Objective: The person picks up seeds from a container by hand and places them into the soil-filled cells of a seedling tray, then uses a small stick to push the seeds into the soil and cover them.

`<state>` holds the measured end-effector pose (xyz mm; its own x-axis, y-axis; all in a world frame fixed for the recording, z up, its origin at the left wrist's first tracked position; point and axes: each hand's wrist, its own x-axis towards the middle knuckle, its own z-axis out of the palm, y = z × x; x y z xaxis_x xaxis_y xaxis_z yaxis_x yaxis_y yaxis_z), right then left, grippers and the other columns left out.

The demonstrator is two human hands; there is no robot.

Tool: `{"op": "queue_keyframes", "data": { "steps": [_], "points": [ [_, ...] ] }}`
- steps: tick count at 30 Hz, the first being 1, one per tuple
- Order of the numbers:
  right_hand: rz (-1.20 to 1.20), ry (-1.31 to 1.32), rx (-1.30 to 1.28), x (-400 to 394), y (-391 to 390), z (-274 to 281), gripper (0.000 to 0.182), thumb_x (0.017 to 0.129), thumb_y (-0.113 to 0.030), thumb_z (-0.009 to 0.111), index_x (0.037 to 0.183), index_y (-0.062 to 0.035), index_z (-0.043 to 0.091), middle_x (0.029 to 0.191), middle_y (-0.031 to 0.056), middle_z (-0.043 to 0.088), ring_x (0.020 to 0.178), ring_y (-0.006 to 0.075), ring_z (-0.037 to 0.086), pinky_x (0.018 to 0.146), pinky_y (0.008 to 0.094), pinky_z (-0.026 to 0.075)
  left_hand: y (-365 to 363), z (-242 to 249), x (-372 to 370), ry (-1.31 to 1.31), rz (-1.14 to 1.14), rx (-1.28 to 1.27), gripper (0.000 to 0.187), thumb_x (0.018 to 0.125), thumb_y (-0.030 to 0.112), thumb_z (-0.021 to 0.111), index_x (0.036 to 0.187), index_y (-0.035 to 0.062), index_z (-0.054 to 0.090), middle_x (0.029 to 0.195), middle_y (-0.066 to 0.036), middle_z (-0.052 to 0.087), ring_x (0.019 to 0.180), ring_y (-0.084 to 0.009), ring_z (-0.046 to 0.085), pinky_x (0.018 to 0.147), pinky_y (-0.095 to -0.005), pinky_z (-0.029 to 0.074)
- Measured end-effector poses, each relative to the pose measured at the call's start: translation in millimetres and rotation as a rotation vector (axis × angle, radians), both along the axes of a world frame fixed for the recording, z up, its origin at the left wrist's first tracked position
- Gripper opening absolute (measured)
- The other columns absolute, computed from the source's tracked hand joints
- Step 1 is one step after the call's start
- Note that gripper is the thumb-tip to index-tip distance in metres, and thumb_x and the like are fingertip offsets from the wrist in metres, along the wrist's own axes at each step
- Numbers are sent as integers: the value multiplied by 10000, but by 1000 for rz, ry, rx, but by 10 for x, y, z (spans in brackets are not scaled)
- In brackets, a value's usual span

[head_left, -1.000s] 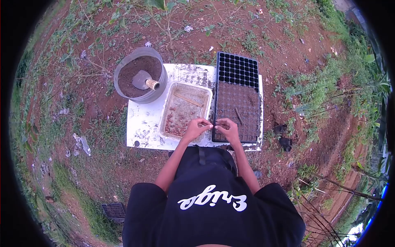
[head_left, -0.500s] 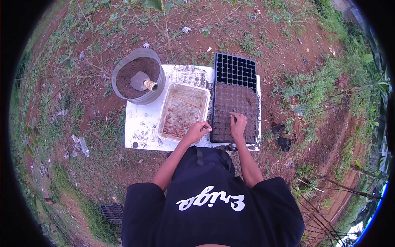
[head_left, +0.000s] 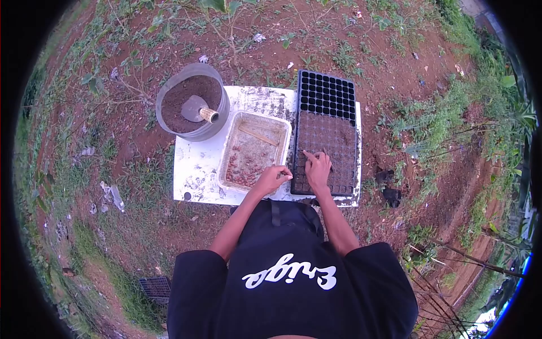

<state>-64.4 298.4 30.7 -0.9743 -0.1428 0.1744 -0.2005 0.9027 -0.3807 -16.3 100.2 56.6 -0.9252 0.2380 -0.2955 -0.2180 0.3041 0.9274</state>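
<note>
Seed tray (head_left: 329,107) — right hand (head_left: 318,168) on near edge

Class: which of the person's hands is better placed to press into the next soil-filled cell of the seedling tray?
Probably the right hand: it is over the seedling tray, while the left hand rests at the clear tub.

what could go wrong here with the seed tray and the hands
The seedling tray reaches the white table's right edge, so pressure from the right hand might tip or shift it. The left hand hovers at the clear tray's near corner and could knock it.
</note>
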Motion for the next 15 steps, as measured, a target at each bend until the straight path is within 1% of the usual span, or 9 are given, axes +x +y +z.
{"op": "queue_keyframes", "data": {
  "steps": [6, 11, 15],
  "points": [
    [23, -19, 72, 2, -44, 36, 310, 797, -116, 643, 1086, -182, 734, 948, 77, 572, 941, 269, 516, 815, 413, 395, -7, 18, -8, 13, -7, 10, 192, 845, 193, 713, 938, 27, 687, 782, -96, 656, 635, -154, 541, 634, -330, 450],
    [3, -80, 202, -39, -125, 22, 266, 809, -147, 630, 1052, -175, 735, 959, 94, 578, 936, 287, 521, 799, 424, 386, -1, -33, -6, -11, -9, -1, 186, 845, 197, 718, 931, 34, 689, 740, -81, 638, 578, -131, 495, 578, -320, 424],
    [27, -72, 196, -59, -107, 20, 263, 813, -146, 622, 1050, -167, 733, 966, 105, 579, 935, 301, 522, 790, 432, 386, 6, -57, -6, 9, 0, 14, 178, 844, 195, 720, 928, 40, 692, 717, -73, 628, 555, -120, 479, 556, -316, 410]
  ]
}}
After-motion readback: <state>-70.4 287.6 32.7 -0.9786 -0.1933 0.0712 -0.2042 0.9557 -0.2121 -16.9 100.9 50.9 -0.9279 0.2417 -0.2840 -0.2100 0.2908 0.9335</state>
